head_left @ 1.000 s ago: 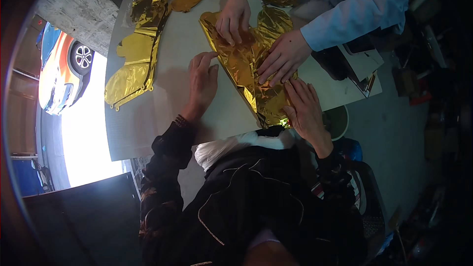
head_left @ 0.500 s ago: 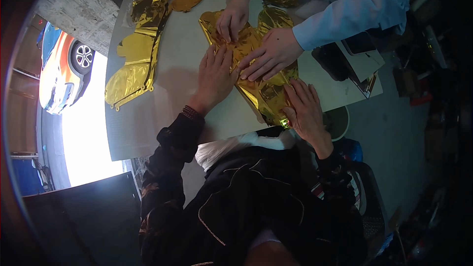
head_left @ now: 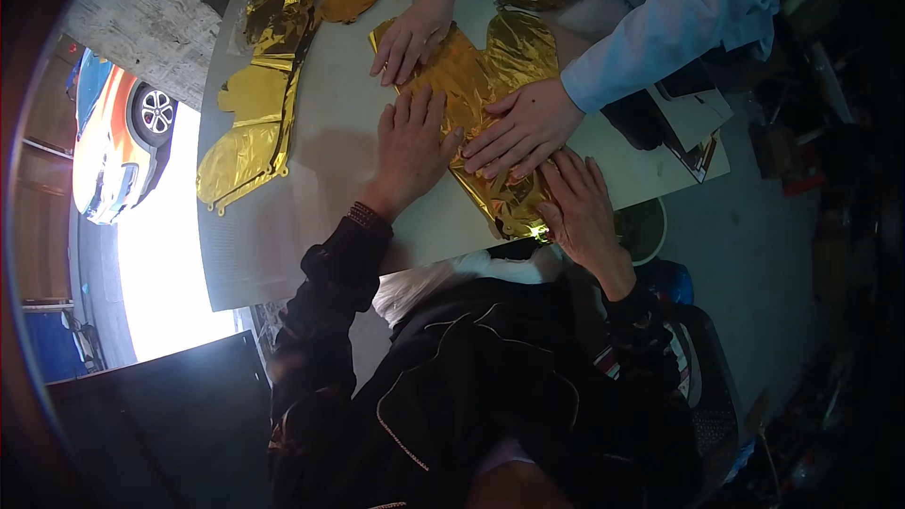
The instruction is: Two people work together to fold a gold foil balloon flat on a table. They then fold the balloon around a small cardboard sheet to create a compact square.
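A deflated gold foil balloon (head_left: pixel 462 75), creased and shiny, lies flat on the pale tabletop in front of me. My left hand (head_left: pixel 412 146) rests at its left edge, palm down, fingers stretched out. Along its lower right side lies my right hand (head_left: pixel 583 212), fingers extended and thumb close to the foil's near corner. Across from me a person in light blue sleeves also works on the foil. One of that person's hands (head_left: pixel 412 42) touches its far left edge; the other (head_left: pixel 526 127) presses on its middle, near my right fingers.
Another flat gold foil balloon (head_left: pixel 255 137) lies on the table (head_left: pixel 325 217) to the left. More gold foil (head_left: pixel 353 2) is at the far side. At right are a dark phone-like object (head_left: pixel 633 123) and a white board. A bucket (head_left: pixel 650 231) stands below the table edge.
The other person's far hand has moved left to the foil's upper edge; their nearer hand has shifted slightly toward me. The foil looks flatter there. My hands have hardly moved.
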The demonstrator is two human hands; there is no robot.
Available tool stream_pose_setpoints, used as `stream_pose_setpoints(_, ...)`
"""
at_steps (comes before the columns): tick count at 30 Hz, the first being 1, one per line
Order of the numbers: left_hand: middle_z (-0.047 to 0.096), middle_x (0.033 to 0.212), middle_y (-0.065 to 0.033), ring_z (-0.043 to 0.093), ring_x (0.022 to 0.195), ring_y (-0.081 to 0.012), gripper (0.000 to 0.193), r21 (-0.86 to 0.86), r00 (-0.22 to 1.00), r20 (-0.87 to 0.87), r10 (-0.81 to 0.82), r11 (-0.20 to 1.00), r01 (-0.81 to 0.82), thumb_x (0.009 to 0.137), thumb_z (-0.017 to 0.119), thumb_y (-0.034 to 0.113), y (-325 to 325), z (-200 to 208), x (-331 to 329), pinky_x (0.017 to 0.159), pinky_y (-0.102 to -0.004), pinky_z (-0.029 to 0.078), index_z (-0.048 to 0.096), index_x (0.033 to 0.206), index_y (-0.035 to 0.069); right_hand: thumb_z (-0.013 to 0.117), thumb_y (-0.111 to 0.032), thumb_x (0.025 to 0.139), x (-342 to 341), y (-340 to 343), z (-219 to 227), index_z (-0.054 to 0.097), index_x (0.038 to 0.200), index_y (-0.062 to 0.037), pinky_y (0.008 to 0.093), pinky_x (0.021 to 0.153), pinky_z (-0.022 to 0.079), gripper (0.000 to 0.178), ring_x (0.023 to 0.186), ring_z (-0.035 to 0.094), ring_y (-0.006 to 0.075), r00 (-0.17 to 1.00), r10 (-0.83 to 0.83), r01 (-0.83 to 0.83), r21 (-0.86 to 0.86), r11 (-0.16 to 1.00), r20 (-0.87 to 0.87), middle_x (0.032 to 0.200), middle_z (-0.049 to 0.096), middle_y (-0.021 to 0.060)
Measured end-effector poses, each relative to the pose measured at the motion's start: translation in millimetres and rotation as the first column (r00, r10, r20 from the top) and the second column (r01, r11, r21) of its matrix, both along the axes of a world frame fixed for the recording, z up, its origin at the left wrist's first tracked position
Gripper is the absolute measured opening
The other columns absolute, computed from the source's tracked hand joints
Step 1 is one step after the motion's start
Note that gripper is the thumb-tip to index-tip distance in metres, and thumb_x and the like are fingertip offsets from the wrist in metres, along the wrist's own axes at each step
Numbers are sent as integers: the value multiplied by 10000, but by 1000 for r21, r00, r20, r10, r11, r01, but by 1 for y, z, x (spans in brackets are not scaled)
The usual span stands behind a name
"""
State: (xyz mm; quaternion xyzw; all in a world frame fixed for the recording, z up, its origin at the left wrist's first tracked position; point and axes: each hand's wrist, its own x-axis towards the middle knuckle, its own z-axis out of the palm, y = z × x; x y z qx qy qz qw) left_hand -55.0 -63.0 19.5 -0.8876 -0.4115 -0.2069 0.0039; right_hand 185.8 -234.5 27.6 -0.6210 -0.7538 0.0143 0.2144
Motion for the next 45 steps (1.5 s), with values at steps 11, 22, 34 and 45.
stream_pose_setpoints(11, 476, 1503, -214, 395, 1434, -394, 597, 26, 995, 12, -100, 995, 100, 998, 584, 381, 3, -3, 6, 1184, -478, 296, 480, 1458, 15, 530, -464, 1030, -1, -2, -1, 528, 1453, -42, 572, 1205, 254, 598, 1443, 399, 387, 1000, -14, 13, 2, 1000, 16, 1511, 477, 204)
stream_pose_setpoints(22, 429, 1553, -210, 359, 1470, -388, 637, -26, 995, -11, -97, 995, 97, 1002, 583, 419, 5, -5, 12, 1199, -481, 281, 451, 1496, 39, 553, -386, 1029, 2, -1, 7, 603, 1359, -17, 563, 1192, 288, 497, 1416, 419, 428, 998, 22, -21, 9, 1000, -66, 1476, 499, 222)
stream_pose_setpoints(34, 430, 1559, -193, 366, 1465, -385, 649, 9, 987, -74, -141, 990, 142, 1010, 548, 452, 3, -3, 13, 1200, -486, 286, 440, 1501, 42, 722, -183, 918, 5, -39, 7, 678, 1259, 24, 510, 1105, 432, 401, 1298, 575, 382, 962, 71, 9, 289, 957, -262, 1298, 661, 182)
stream_pose_setpoints(45, 421, 1565, -183, 361, 1468, -373, 649, 32, 985, -106, -138, 989, 142, 1023, 507, 475, 2, -1, 14, 1199, -484, 286, 430, 1508, 49, 834, -309, 773, -73, -32, 23, 561, 1434, -31, 484, 1184, 346, 768, 1435, 460, 287, 898, 438, -438, 108, 892, 28, 1509, 524, 109)
